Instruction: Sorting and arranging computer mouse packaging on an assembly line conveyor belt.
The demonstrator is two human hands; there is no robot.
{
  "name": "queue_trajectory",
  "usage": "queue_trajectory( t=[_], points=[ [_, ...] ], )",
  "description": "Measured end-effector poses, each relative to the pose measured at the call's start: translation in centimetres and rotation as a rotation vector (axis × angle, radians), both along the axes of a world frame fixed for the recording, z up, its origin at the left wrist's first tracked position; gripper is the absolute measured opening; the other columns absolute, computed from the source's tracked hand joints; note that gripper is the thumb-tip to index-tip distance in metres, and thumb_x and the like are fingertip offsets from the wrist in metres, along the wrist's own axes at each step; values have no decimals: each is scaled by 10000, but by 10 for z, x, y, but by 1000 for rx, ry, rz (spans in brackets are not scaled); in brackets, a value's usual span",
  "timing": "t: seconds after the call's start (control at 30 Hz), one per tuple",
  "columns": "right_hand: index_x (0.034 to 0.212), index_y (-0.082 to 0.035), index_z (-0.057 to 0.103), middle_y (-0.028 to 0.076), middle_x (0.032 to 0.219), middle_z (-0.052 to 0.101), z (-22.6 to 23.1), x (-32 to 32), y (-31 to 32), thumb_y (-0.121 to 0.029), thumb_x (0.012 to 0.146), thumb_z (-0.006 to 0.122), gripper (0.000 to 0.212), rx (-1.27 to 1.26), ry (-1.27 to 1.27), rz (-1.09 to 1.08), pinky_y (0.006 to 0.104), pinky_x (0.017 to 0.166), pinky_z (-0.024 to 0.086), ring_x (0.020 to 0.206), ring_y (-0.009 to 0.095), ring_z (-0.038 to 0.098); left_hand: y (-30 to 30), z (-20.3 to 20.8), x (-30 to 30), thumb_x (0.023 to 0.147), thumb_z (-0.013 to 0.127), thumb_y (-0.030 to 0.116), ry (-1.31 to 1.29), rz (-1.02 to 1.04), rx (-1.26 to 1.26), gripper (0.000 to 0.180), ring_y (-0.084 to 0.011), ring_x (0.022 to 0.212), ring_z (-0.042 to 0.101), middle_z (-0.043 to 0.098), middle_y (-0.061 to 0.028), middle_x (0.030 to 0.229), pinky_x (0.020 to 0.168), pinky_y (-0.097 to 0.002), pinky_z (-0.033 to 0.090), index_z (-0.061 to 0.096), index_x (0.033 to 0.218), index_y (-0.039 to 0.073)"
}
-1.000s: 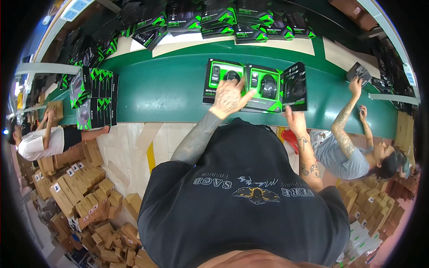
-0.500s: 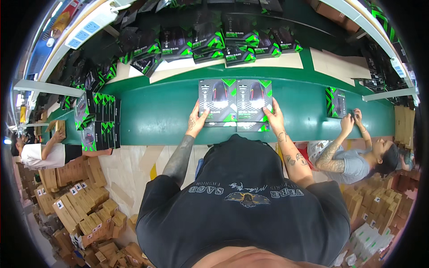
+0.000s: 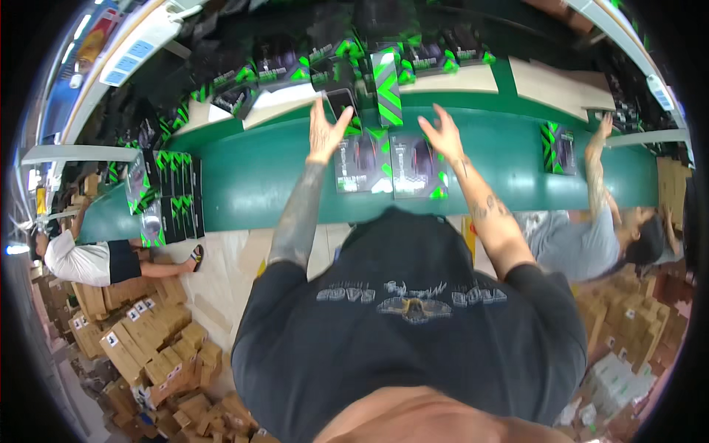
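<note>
Two black mouse boxes with green corners, a left box [image 3: 360, 164] and a right box [image 3: 419, 168], lie side by side on the green bench in front of me. Beyond them, a box [image 3: 388, 87] shows its green-chevron side, and another dark box [image 3: 340, 105] appears tilted. My left hand [image 3: 327, 134] is spread beside the tilted box; whether the thumb touches it is unclear. Over the upper edge of the right box, my right hand [image 3: 442, 134] is open with fingers apart, holding nothing.
More black-and-green boxes [image 3: 281, 63] are heaped along the bench's far side, on cardboard sheets [image 3: 284, 105]. A box stack [image 3: 170, 196] stands at left. A co-worker at right reaches past a lone box [image 3: 559, 148]; another person is at far left. Brown cartons [image 3: 155, 354] cover the floor.
Both hands have moved away from me and come off the front boxes. Two boxes now appear beyond the front pair, which looks lower than before. The co-worker at right has reached forward.
</note>
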State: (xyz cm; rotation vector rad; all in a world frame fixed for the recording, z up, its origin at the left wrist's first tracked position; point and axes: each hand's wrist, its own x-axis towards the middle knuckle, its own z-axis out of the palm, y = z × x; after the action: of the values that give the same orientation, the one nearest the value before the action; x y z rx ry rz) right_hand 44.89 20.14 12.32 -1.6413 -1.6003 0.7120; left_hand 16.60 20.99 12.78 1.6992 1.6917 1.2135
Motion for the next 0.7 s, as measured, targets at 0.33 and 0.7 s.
queue_trajectory(
  t=[0.33, 0.7],
  points=[
    [1393, -14, 84, 258, 1186, 489, -3, -80, 0, -282, 680, 672, 962, -213, -139, -79, 435, 896, 429, 1023, 421, 537, 9, -6, 21, 667, 643, 369, 332, 178, -90, 750, -364, 1039, 521, 497, -204, 1181, 873, -432, 432, 368, 1293, 60],
    [1427, -113, 103, 114, 1261, 469, 23, 77, 21, -315, 859, 600, 782, -55, 904, -288, 365, 828, 480, 1048, 233, 525, -14, 18, -100, 812, 625, 236, -1296, 196, -171, 324, -216, 966, 562, 555, -74, 1061, 775, -354, 480, 514, 1070, 75]
  ],
)
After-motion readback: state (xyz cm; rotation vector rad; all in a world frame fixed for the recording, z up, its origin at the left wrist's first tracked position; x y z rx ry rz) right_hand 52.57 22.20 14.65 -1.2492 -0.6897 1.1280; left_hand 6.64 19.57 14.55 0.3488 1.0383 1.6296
